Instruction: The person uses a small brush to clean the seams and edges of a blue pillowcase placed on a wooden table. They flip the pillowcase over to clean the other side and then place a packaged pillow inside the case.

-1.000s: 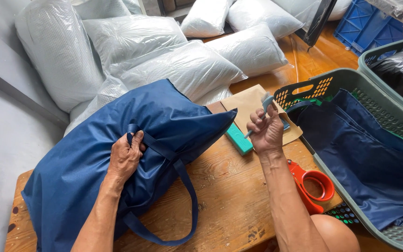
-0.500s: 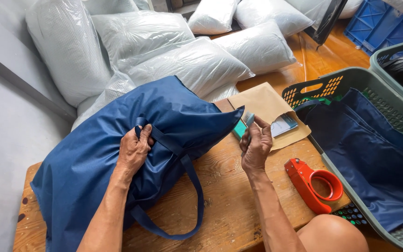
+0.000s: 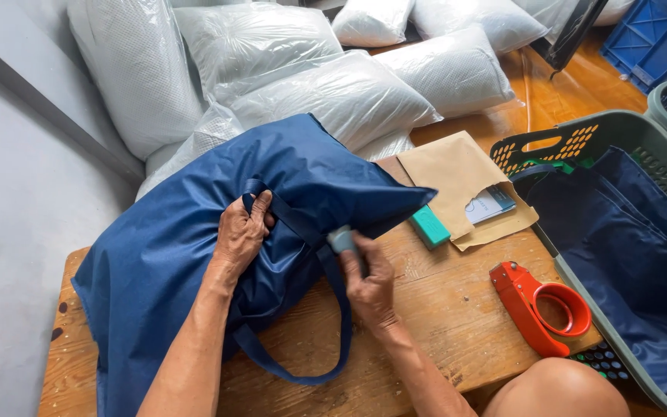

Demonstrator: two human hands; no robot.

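A large stuffed navy blue bag (image 3: 194, 232) lies on a wooden table (image 3: 441, 324). My left hand (image 3: 241, 232) grips the bunched fabric and a strap near the bag's opening. My right hand (image 3: 368, 282) holds a small grey-blue tool (image 3: 341, 239) whose tip touches the bag's gathered mouth. A loop of the bag's dark blue strap (image 3: 326, 340) hangs over the table below my hands.
A teal block (image 3: 430, 226) and a brown envelope (image 3: 461, 185) lie right of the bag. A red tape dispenser (image 3: 542, 309) sits near the table's right edge. A grey-green basket (image 3: 580, 143) holds more navy fabric. White plastic-wrapped pillows (image 3: 333, 93) are piled behind.
My right hand has moved left from the envelope area to the bag's mouth, carrying the small tool. My left hand keeps its grip on the bag.
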